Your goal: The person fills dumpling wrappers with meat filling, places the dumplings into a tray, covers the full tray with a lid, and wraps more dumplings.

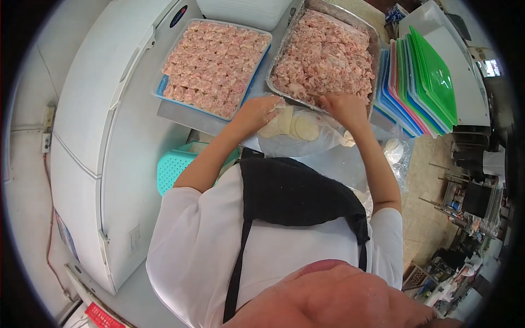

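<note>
My left hand (pixel 261 113) is closed, its fingers curled beside the near left corner of a metal pan (pixel 272 82). Something pale shows at its fingertips, too small to make out. My right hand (pixel 345 111) reaches over the pan's near edge with bent fingers at the ground meat (pixel 325 54); what they grip is hidden. Between both hands lie round pale dough wrappers (pixel 304 127) in a clear plastic bag (pixel 328 143). To the left of the pan, a clear tray (pixel 232 116) holds rows of filled dumplings (pixel 210 65).
Coloured plastic lids or trays (pixel 432 82) stand upright in a stack right of the pan. A white freezer (pixel 82 109) stands at the left. A turquoise perforated basket (pixel 170 170) is below the table by my left arm. Another plastic bag (pixel 396 153) hangs near my right forearm.
</note>
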A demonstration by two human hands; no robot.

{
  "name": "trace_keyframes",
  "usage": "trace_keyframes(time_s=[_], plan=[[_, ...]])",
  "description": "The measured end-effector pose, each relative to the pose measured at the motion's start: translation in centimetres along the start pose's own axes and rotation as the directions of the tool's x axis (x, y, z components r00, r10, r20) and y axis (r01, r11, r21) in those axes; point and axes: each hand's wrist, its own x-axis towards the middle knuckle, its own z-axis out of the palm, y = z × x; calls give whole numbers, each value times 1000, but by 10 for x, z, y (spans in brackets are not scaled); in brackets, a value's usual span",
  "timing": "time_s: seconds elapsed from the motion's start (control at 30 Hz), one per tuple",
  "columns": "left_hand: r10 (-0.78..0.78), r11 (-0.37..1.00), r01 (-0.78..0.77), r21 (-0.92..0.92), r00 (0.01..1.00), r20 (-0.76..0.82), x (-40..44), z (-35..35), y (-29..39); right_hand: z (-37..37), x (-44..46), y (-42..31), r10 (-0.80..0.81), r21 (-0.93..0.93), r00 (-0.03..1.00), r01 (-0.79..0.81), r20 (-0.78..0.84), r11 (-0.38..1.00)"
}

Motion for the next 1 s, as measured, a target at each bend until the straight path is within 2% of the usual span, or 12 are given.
trace_keyframes(time_s=[0.1, 0.2, 0.23, 0.33, 0.43, 0.5, 0.6, 0.7, 0.73, 0.83, 0.93, 1.0], plan=[[-21, 977, 23, -213, 1000, 13, 3, 2, -12, 20, -7, -4, -21, 205, 996, 38, -88, 978], [-99, 847, 134, -515, 991, 94, 5, 10, -24, 29, -18, 1, 174, 587, 981, -190, 84, 787], [-129, 775, 188, -604, 982, 139, 7, 12, -25, 31, -19, 3, 211, 674, 976, -195, 59, 712], [-161, 433, 161, -887, 982, 100, 27, 13, -20, 28, -21, 6, 359, 856, 933, -205, 24, 475], [-246, -271, 75, -960, 958, 144, 62, 7, 2, 10, -21, 2, 488, 932, 872, -214, 47, 292], [-307, -355, 11, -935, 943, 128, 82, 1, 23, -2, -20, -6, 499, 964, 862, -202, 91, 172], [-275, -613, -100, -783, 957, 92, 111, -4, 45, 15, -14, -12, 430, 875, 900, -148, -75, 462], [-28, -730, -14, -684, 1000, 9, 119, 22, -1, 6, -25, -7, 249, 579, 930, -49, -271, 814], [-83, -794, -6, -608, 991, 100, 119, 22, -2, -8, -30, -2, 202, 572, 962, -62, -185, 818], [-597, -502, -166, -849, 776, 201, 126, 31, 3, -56, -52, -11, 264, 241, 963, -246, -46, 939], [-511, -541, -161, -826, 843, 170, 125, 18, 39, -34, -53, -10, 173, 329, 956, -89, -235, 940], [-532, -489, -135, -862, 829, 172, 118, -2, 70, -41, -56, 2, 163, 259, 975, -120, -152, 958]])
